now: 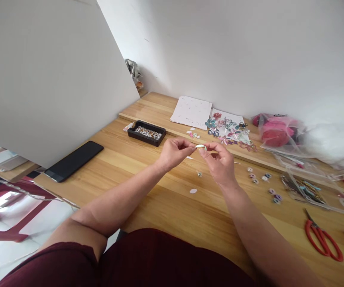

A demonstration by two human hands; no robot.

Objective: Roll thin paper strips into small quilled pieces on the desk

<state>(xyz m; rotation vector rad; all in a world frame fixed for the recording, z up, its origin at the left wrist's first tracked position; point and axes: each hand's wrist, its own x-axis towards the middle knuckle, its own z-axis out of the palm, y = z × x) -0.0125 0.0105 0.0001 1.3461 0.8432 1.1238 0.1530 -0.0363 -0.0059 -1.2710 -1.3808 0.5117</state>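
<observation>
Both my hands meet above the middle of the wooden table [166,207]. My left hand [174,152] and my right hand [219,161] each pinch one end of a small white paper strip [201,146] curled between the fingertips. Below them on the table lie a tiny rolled paper coil [199,174] and a small white paper petal [193,191]. Farther back, a sheet with several coloured quilled paper flowers [230,131] lies beside a stack of white paper [192,111].
A black tray of beads [146,132] and a black phone [74,160] sit to the left. Red scissors [323,238], several small paper coils [264,183], a clear box of strips [306,189] and a bag with pink material [278,131] lie to the right. A white board [49,75] stands at left.
</observation>
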